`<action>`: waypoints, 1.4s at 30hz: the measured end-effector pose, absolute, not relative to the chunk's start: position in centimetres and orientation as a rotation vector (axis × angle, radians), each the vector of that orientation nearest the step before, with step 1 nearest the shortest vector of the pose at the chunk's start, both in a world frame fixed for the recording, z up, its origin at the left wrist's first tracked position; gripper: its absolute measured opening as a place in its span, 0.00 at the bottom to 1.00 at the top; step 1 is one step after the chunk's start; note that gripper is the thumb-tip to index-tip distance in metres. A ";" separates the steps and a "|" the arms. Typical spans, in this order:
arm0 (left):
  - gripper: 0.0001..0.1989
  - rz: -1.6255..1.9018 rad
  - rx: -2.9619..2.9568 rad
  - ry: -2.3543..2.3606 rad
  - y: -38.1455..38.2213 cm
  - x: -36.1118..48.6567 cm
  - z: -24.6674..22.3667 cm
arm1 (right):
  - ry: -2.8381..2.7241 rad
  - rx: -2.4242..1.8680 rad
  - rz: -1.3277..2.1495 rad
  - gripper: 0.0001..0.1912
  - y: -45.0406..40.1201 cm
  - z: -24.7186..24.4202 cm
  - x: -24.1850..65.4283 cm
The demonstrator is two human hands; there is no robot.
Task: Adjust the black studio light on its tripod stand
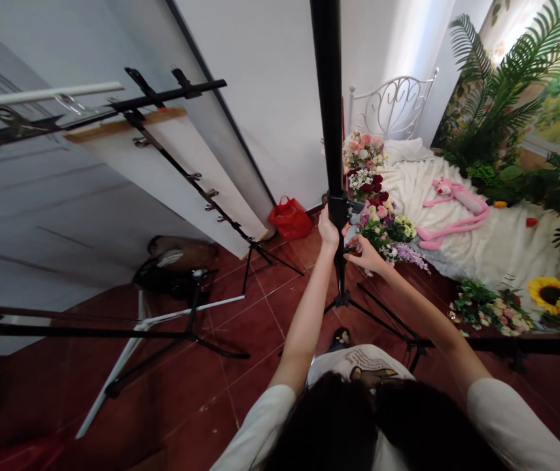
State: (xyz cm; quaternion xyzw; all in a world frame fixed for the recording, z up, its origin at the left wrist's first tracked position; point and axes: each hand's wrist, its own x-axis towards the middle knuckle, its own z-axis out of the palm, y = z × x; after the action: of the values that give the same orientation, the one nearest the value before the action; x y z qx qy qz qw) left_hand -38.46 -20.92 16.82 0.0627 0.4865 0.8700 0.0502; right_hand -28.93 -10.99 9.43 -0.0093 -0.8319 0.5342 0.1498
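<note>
Black pole point(330, 104) in curled left-hand grip point(328, 230) (right hand point(365, 252) half-curled alongside)

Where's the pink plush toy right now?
In the head view, the pink plush toy lies on the cream blanket, right of the black pole that the left hand grips, with flowers just to its left.

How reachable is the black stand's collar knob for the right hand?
Probably yes: the right hand is just below the knob, with nothing clearly blocking; the left hand holds the pole.
</note>
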 end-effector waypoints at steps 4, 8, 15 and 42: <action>0.29 2.541 0.259 1.517 -21.5 -37.5 18.6 | -2.607 0.081 1.159 0.18 -12.3 8.9 -29.9; 0.29 2.536 0.242 1.513 -21.8 -37.0 19.3 | -2.690 0.038 1.019 0.12 -11.7 8.0 -31.0; 0.30 2.531 0.184 1.434 -21.5 -37.0 19.4 | -2.975 0.005 0.722 0.20 -8.5 8.8 -31.2; 0.32 2.493 0.240 1.455 -21.9 -37.1 18.8 | -2.368 -0.271 1.744 0.12 -9.7 6.3 -31.4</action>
State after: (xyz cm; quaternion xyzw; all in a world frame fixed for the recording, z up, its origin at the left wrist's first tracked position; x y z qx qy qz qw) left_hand -37.11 -21.86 18.83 0.0821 0.4987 0.8542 0.1222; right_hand -31.45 -9.73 6.33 -0.0914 -0.7983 0.5879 0.0939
